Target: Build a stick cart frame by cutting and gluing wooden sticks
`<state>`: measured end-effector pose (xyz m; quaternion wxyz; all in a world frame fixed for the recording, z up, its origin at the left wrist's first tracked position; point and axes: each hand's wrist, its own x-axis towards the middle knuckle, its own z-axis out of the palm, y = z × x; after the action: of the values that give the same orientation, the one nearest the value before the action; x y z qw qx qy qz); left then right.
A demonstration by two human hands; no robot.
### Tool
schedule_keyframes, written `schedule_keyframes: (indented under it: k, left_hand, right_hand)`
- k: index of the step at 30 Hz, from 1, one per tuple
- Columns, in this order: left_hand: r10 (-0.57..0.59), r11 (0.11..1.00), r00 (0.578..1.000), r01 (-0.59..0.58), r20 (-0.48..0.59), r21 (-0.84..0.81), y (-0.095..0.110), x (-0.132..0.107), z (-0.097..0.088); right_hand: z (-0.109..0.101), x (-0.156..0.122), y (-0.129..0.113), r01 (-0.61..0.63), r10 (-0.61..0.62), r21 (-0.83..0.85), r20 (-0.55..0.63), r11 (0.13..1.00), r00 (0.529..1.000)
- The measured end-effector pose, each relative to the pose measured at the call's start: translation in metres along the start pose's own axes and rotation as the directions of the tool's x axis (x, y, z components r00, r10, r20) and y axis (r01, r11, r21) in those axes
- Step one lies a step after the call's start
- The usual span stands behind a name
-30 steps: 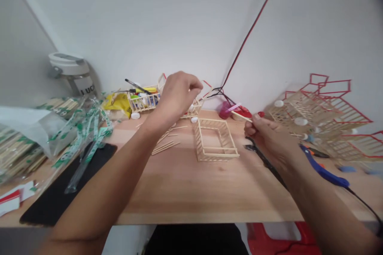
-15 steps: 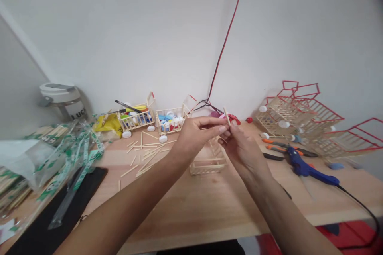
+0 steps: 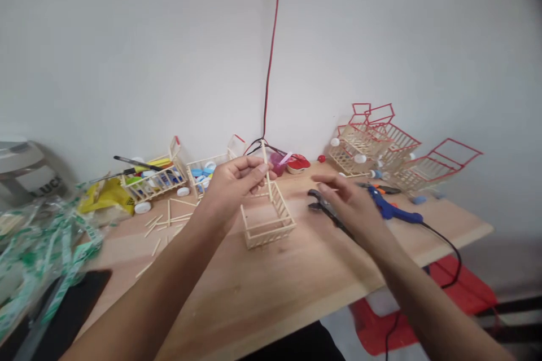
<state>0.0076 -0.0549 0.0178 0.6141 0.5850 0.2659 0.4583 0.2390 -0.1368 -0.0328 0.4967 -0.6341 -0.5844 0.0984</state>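
Now hands parted: left hand (image 3: 231, 192) fingers pinching craft stick (image 3: 263, 149) upright at popsicle-stick frame (image 3: 266, 227); right hand (image 3: 351, 206) open, fingers extended beside black pliers (image 3: 322, 208).

A small craft workshop: the wooden counter (image 3: 237, 304) along a white wall carries a blue hot glue gun (image 3: 392, 210), pliers (image 3: 322, 207), loose craft sticks (image 3: 169, 218) and stick-built cages (image 3: 372, 149).

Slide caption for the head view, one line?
Left hand holds a craft stick upright over a stick-built cage; right hand hovers beside pliers and a blue glue gun.
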Motion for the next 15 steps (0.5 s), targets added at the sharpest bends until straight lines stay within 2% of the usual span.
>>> schedule_keyframes:
  k: [2, 3, 5, 7, 10, 15]
  left_hand:
    - [-0.024, 0.999, 0.999, 0.024, 0.021, -0.024, 0.001, 0.002, -0.002]
    - [-0.031, 0.999, 0.999, 0.032, 0.028, -0.034, 0.001, 0.003, -0.003]
    - [-0.050, 0.998, 0.998, 0.053, 0.049, -0.044, 0.001, 0.005, -0.003]
    - [-0.087, 0.995, 0.992, 0.091, 0.087, -0.038, -0.001, 0.006, -0.002]
    - [-0.151, 0.987, 0.977, 0.156, 0.148, -0.024, -0.005, 0.005, -0.001]
    - [-0.194, 0.981, 0.962, 0.194, 0.190, 0.019, -0.009, 0.002, 0.001]
  right_hand:
    - [-0.046, 0.003, 0.041, 0.047, -0.068, -0.324, -0.055, 0.945, 0.996]
    - [-0.068, 0.003, 0.061, 0.081, -0.104, -0.496, -0.020, 0.864, 0.994]
    - [-0.106, -0.001, 0.096, 0.060, -0.098, -0.600, -0.030, 0.798, 0.995]
    - [-0.130, -0.007, 0.119, 0.052, -0.101, -0.662, -0.035, 0.748, 0.994]
    - [-0.141, -0.016, 0.140, 0.064, -0.107, -0.709, -0.016, 0.702, 0.994]
    - [-0.138, -0.019, 0.154, 0.082, -0.102, -0.720, 0.015, 0.690, 0.995]
